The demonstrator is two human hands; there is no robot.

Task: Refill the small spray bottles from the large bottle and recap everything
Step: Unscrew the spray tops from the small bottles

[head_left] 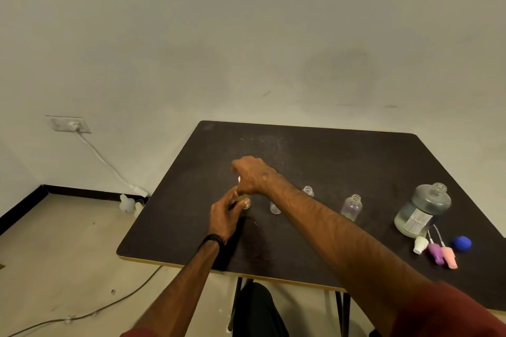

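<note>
A dark brown table [328,161] carries clear bottles [352,207], a blue cap [462,243], and purple [436,252] and pink sprayers [449,256].

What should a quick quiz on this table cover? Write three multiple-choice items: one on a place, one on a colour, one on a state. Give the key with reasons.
1. Where does the blue cap lie?
A. On the big bottle
B. On the table, right of the pink sprayer
C. On the floor

2. What colour is the sprayer between the white cap and the pink one?
A. Purple
B. Green
C. Black

3. In what state is the big bottle?
A. Capped
B. Lying on its side
C. Upright, neck open

Key: 1 B, the cap sits on the tabletop at the far right of the row of loose tops. 2 A, its head is purple. 3 C, it stands with bare threads at its neck.

Both hands are elsewhere: the left hand grips a small bottle, and the right hand works over its top.
</note>
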